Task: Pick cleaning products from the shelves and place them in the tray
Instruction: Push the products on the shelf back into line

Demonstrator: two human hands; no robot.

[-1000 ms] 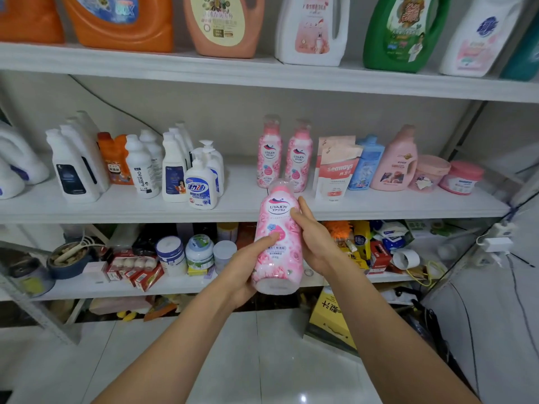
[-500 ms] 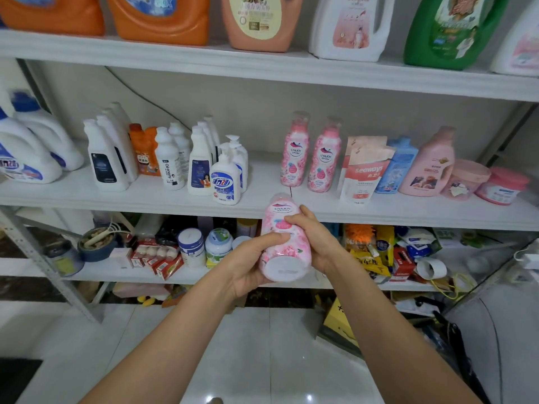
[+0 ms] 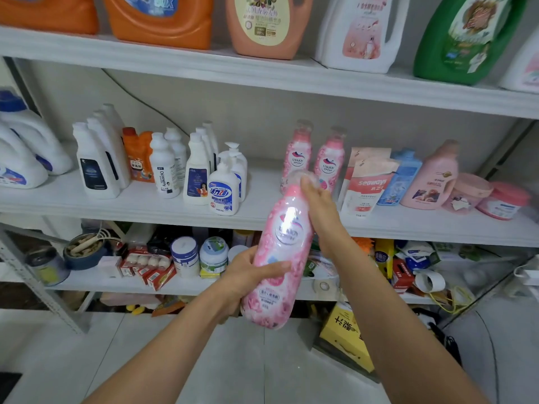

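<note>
A pink flowered bottle (image 3: pixel 281 252) with a clear cap is held up in front of the middle shelf (image 3: pixel 145 205), tilted with its cap up and to the right. My left hand (image 3: pixel 248 278) grips its lower half from the left, thumb across the front. My right hand (image 3: pixel 320 208) holds the neck and cap from the right. Two matching pink bottles (image 3: pixel 313 158) stand on the shelf behind it. No tray is in view.
White bottles (image 3: pixel 163 164) and a pump bottle (image 3: pixel 223 193) stand left on the middle shelf; pouches (image 3: pixel 366 182) and pink tubs (image 3: pixel 490 196) stand right. Large jugs (image 3: pixel 262 21) line the top shelf. Below lies a cluttered shelf (image 3: pixel 180 263), and a yellow box (image 3: pixel 345 336) sits on the tiled floor.
The bottle has turned from base-toward-me to nearly upright and tilted right. My right hand slid up to its cap; my left hand stayed on the lower body.
</note>
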